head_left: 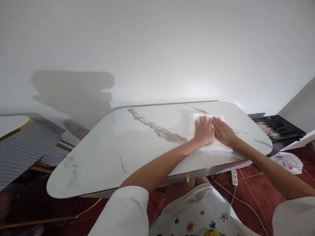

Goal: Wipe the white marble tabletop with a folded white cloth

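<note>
The table (110,141) had rounded corners, and its far edge ran close along the wall (157,49) across the middle of the frame. Its near edge, thinly trimmed in gold, slanted from the lower left up toward the right. Bare top stretched from the left corner to the cloth (216,145), with a narrower bare strip right of it, toward the rounded right end.

The cloth, white, lay spread right of the frame's centre, inside the table's edges. The left hand (204,131) pressed on it with fingers a little apart; the right hand (223,131) lay flat just beside, fingers together and angled toward the left one.

The top was glossy white with grey-brown veins, the boldest running down toward the cloth. A gold knob (187,179) showed below the near edge. A second table (13,126) stood at the left of the frame, and a black case (286,126) lay at the right. On the red tiled floor (261,191), lower right, were a power strip (234,177), a pale cord (249,204) and a plastic bag (289,162).
</note>
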Demonstrator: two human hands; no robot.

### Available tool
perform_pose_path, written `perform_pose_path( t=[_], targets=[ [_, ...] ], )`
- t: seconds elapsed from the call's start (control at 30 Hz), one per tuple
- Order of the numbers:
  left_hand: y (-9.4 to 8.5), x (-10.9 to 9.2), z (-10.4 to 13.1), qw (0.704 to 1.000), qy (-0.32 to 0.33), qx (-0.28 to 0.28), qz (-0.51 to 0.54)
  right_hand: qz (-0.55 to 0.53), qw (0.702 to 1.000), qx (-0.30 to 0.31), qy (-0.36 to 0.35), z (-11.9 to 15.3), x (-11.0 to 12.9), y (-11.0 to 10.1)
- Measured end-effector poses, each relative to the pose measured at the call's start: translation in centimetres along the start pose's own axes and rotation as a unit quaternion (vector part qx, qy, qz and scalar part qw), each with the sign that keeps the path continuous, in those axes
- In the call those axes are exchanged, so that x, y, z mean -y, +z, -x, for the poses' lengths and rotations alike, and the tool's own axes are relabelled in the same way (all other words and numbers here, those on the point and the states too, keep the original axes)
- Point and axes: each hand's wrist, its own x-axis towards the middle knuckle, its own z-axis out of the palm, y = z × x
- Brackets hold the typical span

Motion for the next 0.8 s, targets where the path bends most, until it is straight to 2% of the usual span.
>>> perform_pose_path(
  t=[0.33, 0.53, 0.67, 0.8],
  targets=[
    [0.8, 3.0, -5.9, 1.0, -0.004, -0.018, -0.007, -0.012, 1.0, -0.002, -0.005, -6.1, -3.2, 2.4],
    [1.2, 3.9, -9.5, 0.999, -0.019, -0.028, -0.016, -0.042, 0.998, 0.047, -0.01, -10.6, -5.9, 3.1],
    [1.7, 4.7, -12.0, 0.998, -0.036, -0.045, -0.017, -0.024, 0.998, 0.047, 0.025, -13.0, -5.6, 2.9],
    [2.2, 5.9, -14.2, 0.999, -0.026, -0.045, -0.012, 0.002, 0.997, 0.02, 0.068, -14.3, -4.8, 3.1]
  ],
)
